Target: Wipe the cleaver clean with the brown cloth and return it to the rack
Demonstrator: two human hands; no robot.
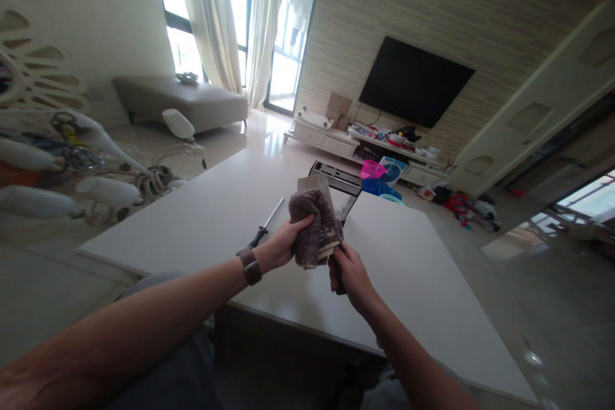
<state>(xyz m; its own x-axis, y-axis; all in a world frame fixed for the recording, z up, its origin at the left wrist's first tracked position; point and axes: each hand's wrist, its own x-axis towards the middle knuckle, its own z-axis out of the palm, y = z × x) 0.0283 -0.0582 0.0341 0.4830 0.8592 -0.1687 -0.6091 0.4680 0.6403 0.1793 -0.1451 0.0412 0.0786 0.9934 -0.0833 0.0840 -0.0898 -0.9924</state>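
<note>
My left hand [281, 245], with a brown watch at the wrist, grips a fuzzy grey-brown cloth [313, 229] wrapped over the broad blade of a cleaver [314, 183], whose top corner sticks out above the cloth. My right hand [350, 272] is closed around the cleaver's dark handle just below the cloth. Both hands are held above the white table [408, 275]. A sharpening steel [267, 223] with a black handle lies on the table just left of my left hand.
A black metal rack [342, 180] sits at the table's far edge behind the cloth. Beyond are a wall-mounted TV [414, 82], a low cabinet with clutter, coloured baskets [379, 178], a grey sofa bench [180, 101] and a white lamp fixture [57, 166] at left.
</note>
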